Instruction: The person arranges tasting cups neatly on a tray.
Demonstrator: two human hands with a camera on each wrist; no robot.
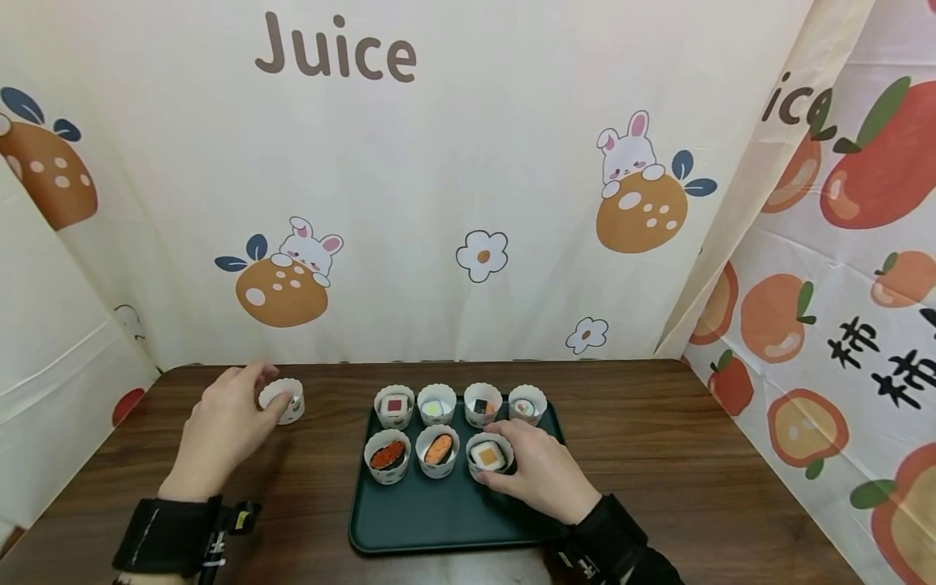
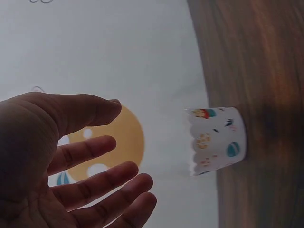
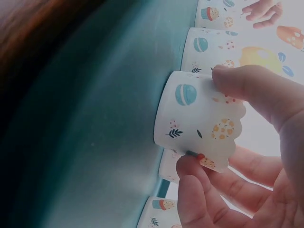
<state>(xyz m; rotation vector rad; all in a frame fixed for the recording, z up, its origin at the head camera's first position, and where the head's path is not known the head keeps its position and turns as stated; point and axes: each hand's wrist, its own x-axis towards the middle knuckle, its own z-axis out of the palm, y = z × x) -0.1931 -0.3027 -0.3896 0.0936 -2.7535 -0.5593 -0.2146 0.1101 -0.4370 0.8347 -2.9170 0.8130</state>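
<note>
My right hand [image 1: 537,470] grips a white paper baking cup [image 3: 199,114] at the right end of the front row, thumb on one side and fingers on the other. Inside that cup lies a toy-like sushi piece, white with a yellow square [image 1: 488,457]. The cup's base appears to rest on the dark green tray [image 1: 439,520]. At the table's far left, my left hand [image 1: 234,414] hovers close to another printed paper cup [image 2: 219,140], standing upright on the wood. The left wrist view shows a gap between the spread fingers [image 2: 114,178] and that cup.
Other paper cups with sushi pieces stand in two rows on the tray, among them one with orange-red topping [image 1: 387,455] and one with salmon-coloured topping [image 1: 438,449]. The brown wooden table [image 1: 658,455] ends at a printed cloth curtain [image 1: 409,203].
</note>
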